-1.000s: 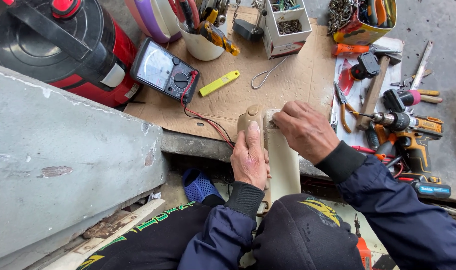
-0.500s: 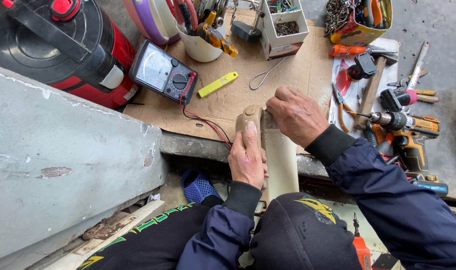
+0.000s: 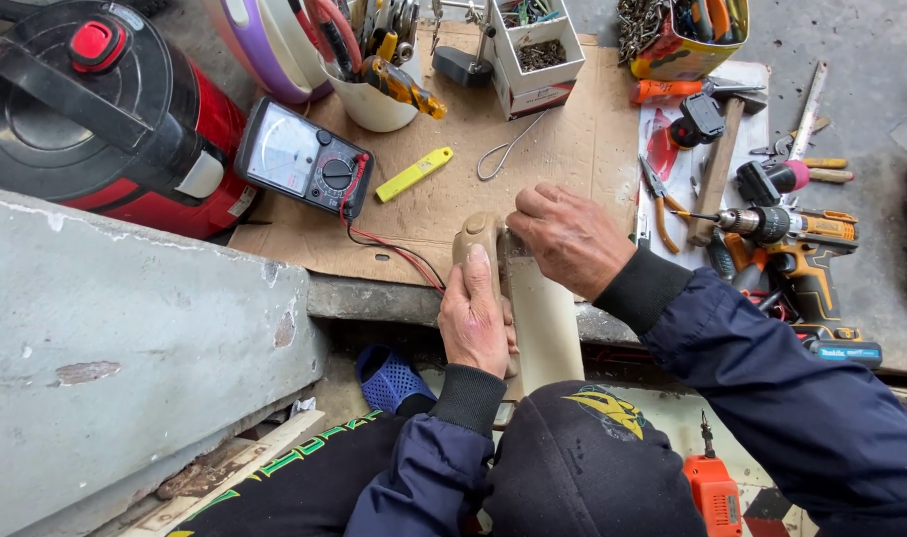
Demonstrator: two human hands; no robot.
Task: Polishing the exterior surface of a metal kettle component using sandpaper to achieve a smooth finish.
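Left hand: our left hand [image 3: 476, 320] is closed around the beige plastic part [image 3: 533, 308], the thumb lies flat along its rounded top end.
Right hand: our right hand [image 3: 570, 239] rests on the top end of the same part from the right side, with the fingers curled down on it; we cannot tell if they pinch something small.
Beige plastic part: it is long and pale, it stands between our two hands at the front edge of the cardboard sheet [image 3: 563, 149], and its lower end goes down toward our knees.
Meter: an analog multimeter [image 3: 304, 159] lies on the cardboard, left of the hands; its red and black leads [image 3: 394, 249] run toward the left hand.
Near things: a yellow tester [image 3: 414, 173] lies just beside the meter, pliers [image 3: 660, 199] and a cordless drill [image 3: 786, 244] lie right of the right hand.
Far left: a red and black cooker [image 3: 95, 109] stands behind the grey slab [image 3: 125, 348].
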